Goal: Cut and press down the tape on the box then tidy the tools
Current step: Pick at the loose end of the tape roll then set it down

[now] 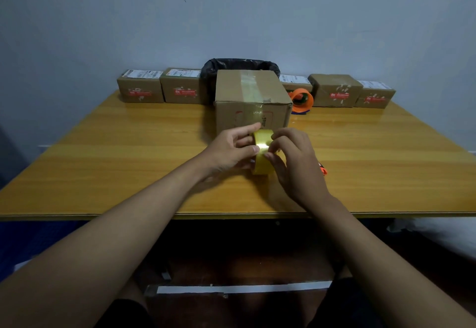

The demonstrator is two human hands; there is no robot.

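A brown cardboard box [247, 95] stands mid-table with clear tape running over its top and down its near face. Just in front of it, a yellowish roll of tape [261, 144] is held upright above the table. My left hand [229, 149] grips the roll from the left, thumb on its rim. My right hand [293, 162] holds it from the right, fingertips pinching at the roll's outer surface. An orange-handled tool [323, 170], maybe a cutter, peeks out on the table behind my right hand, mostly hidden.
An orange tape dispenser [301, 100] sits right of the box. Several small labelled cartons [140, 89] line the table's [103, 160] far edge on both sides. A bin with a black bag [239, 66] stands behind the box. The wall is close behind.
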